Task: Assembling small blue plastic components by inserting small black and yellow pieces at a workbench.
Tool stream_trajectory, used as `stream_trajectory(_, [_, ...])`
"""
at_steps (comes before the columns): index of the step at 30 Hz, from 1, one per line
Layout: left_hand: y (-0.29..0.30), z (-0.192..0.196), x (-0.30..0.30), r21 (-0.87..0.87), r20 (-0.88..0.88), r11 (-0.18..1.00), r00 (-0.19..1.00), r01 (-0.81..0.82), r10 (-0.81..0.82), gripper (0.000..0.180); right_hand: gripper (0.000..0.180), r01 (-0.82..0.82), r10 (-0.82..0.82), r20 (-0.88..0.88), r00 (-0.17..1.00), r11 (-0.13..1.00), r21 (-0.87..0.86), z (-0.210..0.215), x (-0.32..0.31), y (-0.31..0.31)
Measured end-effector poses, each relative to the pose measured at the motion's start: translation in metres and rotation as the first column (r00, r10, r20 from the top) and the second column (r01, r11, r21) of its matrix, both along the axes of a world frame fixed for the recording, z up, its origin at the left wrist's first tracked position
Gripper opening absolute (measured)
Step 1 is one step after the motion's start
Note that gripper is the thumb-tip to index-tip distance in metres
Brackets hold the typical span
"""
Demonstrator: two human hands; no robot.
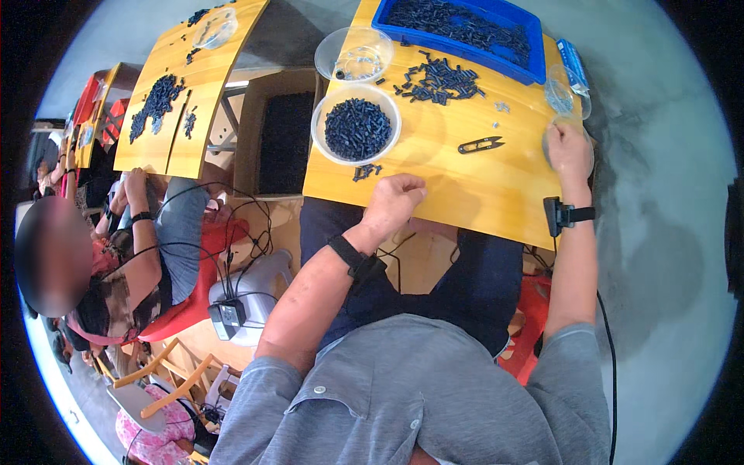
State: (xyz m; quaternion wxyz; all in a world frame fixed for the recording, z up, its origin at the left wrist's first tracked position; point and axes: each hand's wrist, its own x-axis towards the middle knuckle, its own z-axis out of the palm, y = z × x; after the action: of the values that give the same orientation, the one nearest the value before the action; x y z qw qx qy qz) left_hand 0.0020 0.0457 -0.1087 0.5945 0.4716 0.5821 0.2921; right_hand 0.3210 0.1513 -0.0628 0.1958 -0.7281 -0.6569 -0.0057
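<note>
My left hand (394,203) is closed over the front edge of the yellow table (442,170), thumb and fingers pressed together; whatever they hold is hidden. At the right edge, my right hand (569,149) is closed too, over a clear round container (590,159), and its fingertips hide any small thing in them. Dark thread snips (480,145) lie between my hands. Left of them stands a clear tub (357,128) full of small black tube-shaped parts. A few such parts (367,171) lie near my left hand, and a larger loose pile (440,80) lies farther back.
A blue bin (466,35) of black parts stands at the back. Another clear tub (354,54), a clear container of small pieces (558,93) and a blue box (572,66) stand around it. A cardboard box (246,147) sits left, beside another person's table (203,85). Cables (232,256) hang there.
</note>
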Motion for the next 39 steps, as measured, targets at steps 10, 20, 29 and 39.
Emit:
stream_trajectory(10, [0.007,-0.015,-0.004,-0.148,0.191,0.986,0.976,-0.079,0.106,0.016,0.017,-0.467,0.452,-0.244,0.858,0.884,-0.004,-0.038,-0.139,0.041])
stream_trajectory(20, [0.007,-0.018,-0.006,-0.177,0.194,0.981,0.974,-0.082,0.117,0.015,0.025,-0.481,0.476,-0.072,0.876,0.86,-0.171,-0.048,-0.153,0.05])
stream_trajectory(29, [0.008,-0.014,-0.008,-0.213,0.21,0.974,0.97,-0.078,0.124,0.015,0.027,-0.557,0.475,-0.317,0.821,0.786,-0.266,-0.038,-0.145,0.041])
stream_trajectory(39, [0.009,-0.016,-0.008,-0.161,0.232,0.982,0.963,-0.098,0.135,0.017,0.022,-0.606,0.591,-0.152,0.792,0.79,-0.092,-0.043,-0.165,0.036])
